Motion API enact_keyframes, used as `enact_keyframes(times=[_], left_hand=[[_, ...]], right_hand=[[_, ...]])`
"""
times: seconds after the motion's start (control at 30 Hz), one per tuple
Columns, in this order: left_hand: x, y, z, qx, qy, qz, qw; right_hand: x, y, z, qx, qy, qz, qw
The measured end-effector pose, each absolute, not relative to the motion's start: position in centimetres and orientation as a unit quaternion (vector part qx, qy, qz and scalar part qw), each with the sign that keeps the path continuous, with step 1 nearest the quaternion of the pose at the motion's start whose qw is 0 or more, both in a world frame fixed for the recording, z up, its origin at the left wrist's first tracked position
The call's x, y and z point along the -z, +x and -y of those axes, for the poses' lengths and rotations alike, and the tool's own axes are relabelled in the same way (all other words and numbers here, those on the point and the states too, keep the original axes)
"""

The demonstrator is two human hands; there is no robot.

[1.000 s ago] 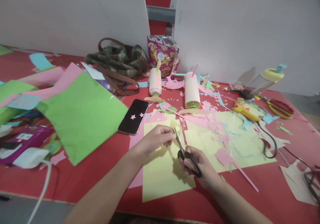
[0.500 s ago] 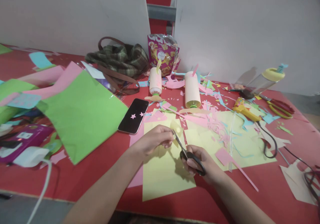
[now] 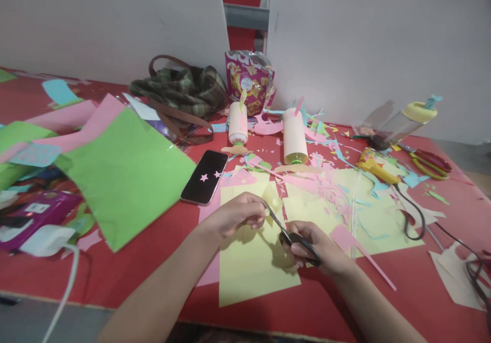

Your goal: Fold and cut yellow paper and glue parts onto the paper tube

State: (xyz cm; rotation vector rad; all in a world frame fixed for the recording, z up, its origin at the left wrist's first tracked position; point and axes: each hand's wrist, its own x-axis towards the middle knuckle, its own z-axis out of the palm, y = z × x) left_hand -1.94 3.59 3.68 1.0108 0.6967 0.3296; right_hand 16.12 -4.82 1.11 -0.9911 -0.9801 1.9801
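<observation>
My right hand [image 3: 312, 248] is closed round the black handles of a pair of scissors [image 3: 303, 246], whose blades point up and left. The blades reach a small piece of yellow paper [image 3: 273, 198] that my left hand [image 3: 245, 211] pinches between thumb and fingers. Beneath both hands lies a sheet of yellow paper [image 3: 249, 281], partly over a pink sheet [image 3: 209, 276]. Just beyond my left hand rests a phone [image 3: 199, 192] with two small pink paper stars [image 3: 204, 178] on its dark screen.
Two pale cylinders [image 3: 294, 133] stand further back among paper scraps [image 3: 330, 184]. A yellow glue gun [image 3: 376, 167], red-and-yellow pliers [image 3: 429, 163] and a clear tube [image 3: 406, 123] are on the right. Green paper [image 3: 130, 174] and a purple box [image 3: 42, 215] lie left; behind are a plaid bag [image 3: 184, 87] and a snack pouch [image 3: 249, 79].
My right hand and the scissors have shifted slightly to the right, and the blades look more nearly closed. My left hand keeps its pinch in almost the same place.
</observation>
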Motion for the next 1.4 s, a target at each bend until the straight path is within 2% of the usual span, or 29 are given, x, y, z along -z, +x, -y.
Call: enact_keyframes(times=[0.77, 1.07, 1.3, 1.4], left_hand=[[-3.5, -1.7, -3.6, -0.069, 0.493, -0.322, 0.805], [-3.3, -1.5, -3.6, -0.053, 0.492, -0.316, 0.81], [-3.2, -1.4, -3.5, -0.035, 0.491, -0.312, 0.812], [-3.2, -1.4, -3.5, -0.059, 0.497, -0.326, 0.802]], right_hand=[[-1.5, 18.4, 3.9, -0.818, -0.338, 0.384, 0.263], [-2.3, 18.4, 3.8, -0.799, -0.352, 0.413, 0.26], [-2.2, 19.3, 3.8, -0.778, -0.394, 0.434, 0.226], [-2.1, 19.6, 3.6, -0.75, -0.403, 0.465, 0.241]])
